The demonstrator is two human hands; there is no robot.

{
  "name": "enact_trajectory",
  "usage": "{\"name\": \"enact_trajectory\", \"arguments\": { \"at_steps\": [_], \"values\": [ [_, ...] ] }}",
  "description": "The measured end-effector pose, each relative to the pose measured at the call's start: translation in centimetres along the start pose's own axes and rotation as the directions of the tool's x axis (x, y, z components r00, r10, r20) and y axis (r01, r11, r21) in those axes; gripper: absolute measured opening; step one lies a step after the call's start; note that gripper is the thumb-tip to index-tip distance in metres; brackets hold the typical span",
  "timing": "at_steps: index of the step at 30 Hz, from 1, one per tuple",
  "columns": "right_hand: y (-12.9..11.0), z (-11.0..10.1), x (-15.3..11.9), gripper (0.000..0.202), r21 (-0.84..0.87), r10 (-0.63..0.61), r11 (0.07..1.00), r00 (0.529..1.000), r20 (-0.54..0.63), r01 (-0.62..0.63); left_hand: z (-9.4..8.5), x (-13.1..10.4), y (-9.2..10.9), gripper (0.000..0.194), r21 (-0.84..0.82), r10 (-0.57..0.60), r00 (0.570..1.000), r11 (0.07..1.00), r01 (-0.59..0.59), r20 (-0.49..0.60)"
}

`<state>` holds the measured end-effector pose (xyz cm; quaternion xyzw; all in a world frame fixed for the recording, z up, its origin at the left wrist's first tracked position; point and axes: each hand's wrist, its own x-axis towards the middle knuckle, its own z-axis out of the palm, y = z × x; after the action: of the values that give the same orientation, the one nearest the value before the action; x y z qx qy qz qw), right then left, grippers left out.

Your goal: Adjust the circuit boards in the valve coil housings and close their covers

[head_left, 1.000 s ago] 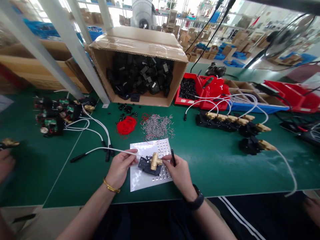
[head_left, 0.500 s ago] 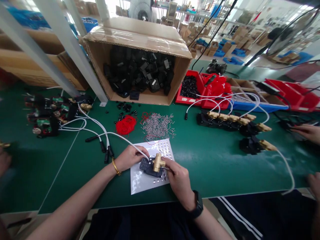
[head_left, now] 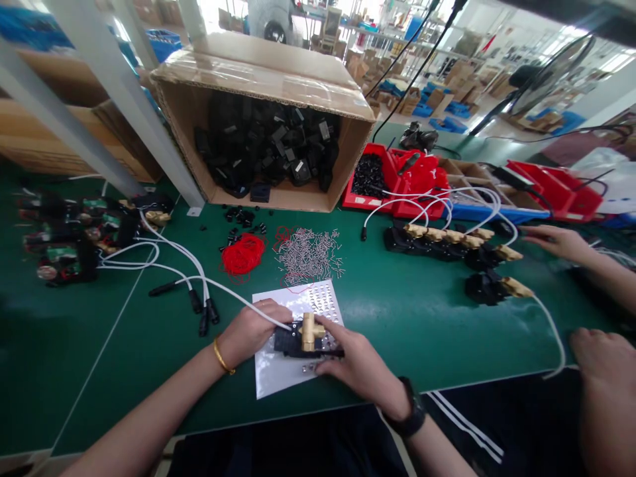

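Note:
A black valve actuator (head_left: 285, 341) with a brass valve body (head_left: 309, 332) on top is held between my hands, over a white sheet (head_left: 271, 377). My left hand (head_left: 256, 328) is closed on its left end, where a white cable (head_left: 233, 289) leaves the housing; the fingertips are partly hidden. At the right end, my right hand (head_left: 358, 364) grips the housing, index finger beside the brass and thumb below near the front edge. Rows of small shiny round pieces (head_left: 322, 299) lie on the sheet.
Beyond the sheet lie loose screws (head_left: 308, 255) and a red thread bundle (head_left: 243, 255). A cardboard box (head_left: 268, 66) holds black housings. Finished-looking brass-and-black units (head_left: 444, 240) stand right, opened units (head_left: 74, 232) left. Another person's hand (head_left: 556, 242) reaches in at right.
My right hand has shifted its grip, its thumb now showing below the actuator. The actuator has tilted slightly. The other person's hand at right has come further in, and the view has shifted.

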<state>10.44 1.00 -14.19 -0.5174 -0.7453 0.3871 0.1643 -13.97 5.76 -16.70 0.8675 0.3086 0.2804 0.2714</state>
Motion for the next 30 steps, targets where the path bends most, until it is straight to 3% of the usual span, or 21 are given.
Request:
{"name": "enact_trajectory", "arguments": {
  "at_steps": [1,3,5,7,10,12,14,16,19,23,26,30],
  "values": [
    [0.4,-1.0,0.5,0.054,0.063,0.004,0.998,1.000,-0.014,-0.003,0.2,-0.3,-0.1,0.027,0.013,0.042,0.998,0.999,-0.041,-0.036],
    [1.4,-2.9,2.0,0.033,0.072,0.114,0.992,0.980,-0.166,-0.103,0.7,-1.1,0.0,0.031,0.051,0.036,0.998,0.998,-0.033,-0.057],
    [2.6,-4.1,4.4,0.027,-0.020,0.234,0.966,0.900,-0.367,-0.259,0.5,-2.0,1.0,0.036,0.116,-0.076,0.997,0.990,0.080,-0.034],
    [3.7,-4.7,6.9,0.023,-0.114,0.266,0.929,0.848,-0.458,-0.353,-0.6,-2.6,2.9,0.038,0.180,-0.224,0.975,0.959,0.220,0.004],
    [4.8,-4.7,9.9,0.010,-0.194,0.254,0.912,0.869,-0.425,-0.361,-4.2,-2.2,5.9,0.026,0.205,-0.455,0.886,0.879,0.431,0.085],
    [5.0,-4.5,10.9,0.003,-0.239,0.245,0.903,0.885,-0.396,-0.357,-6.6,-0.6,6.6,0.028,0.217,-0.563,0.823,0.815,0.537,0.080],
    [4.9,-4.4,11.2,0.008,-0.270,0.233,0.898,0.898,-0.374,-0.346,-7.9,1.8,5.4,0.023,0.259,-0.555,0.832,0.803,0.536,-0.002],
    [4.8,-4.4,11.2,0.010,-0.289,0.216,0.899,0.905,-0.366,-0.330,-7.7,4.3,2.7,0.015,0.322,-0.501,0.865,0.814,0.484,-0.033],
    [4.6,-4.7,10.9,0.010,-0.287,0.183,0.909,0.909,-0.374,-0.301,-5.5,7.2,-2.1,0.009,0.344,-0.484,0.875,0.824,0.450,0.014],
    [4.0,-5.5,9.3,0.006,-0.227,0.153,0.936,0.891,-0.427,-0.270,-3.3,8.2,-5.5,0.010,0.340,-0.457,0.887,0.845,0.412,0.062],
    [2.8,-5.3,6.4,0.009,-0.139,0.123,0.968,0.877,-0.465,-0.209,-4.0,7.7,-5.3,0.013,0.313,-0.458,0.889,0.846,0.431,0.015],
    [0.9,-2.2,1.3,0.017,0.221,0.164,0.973,0.884,-0.439,-0.071,-5.6,5.2,-1.4,0.010,0.248,-0.497,0.849,0.812,0.528,-0.180]
  ]
}}
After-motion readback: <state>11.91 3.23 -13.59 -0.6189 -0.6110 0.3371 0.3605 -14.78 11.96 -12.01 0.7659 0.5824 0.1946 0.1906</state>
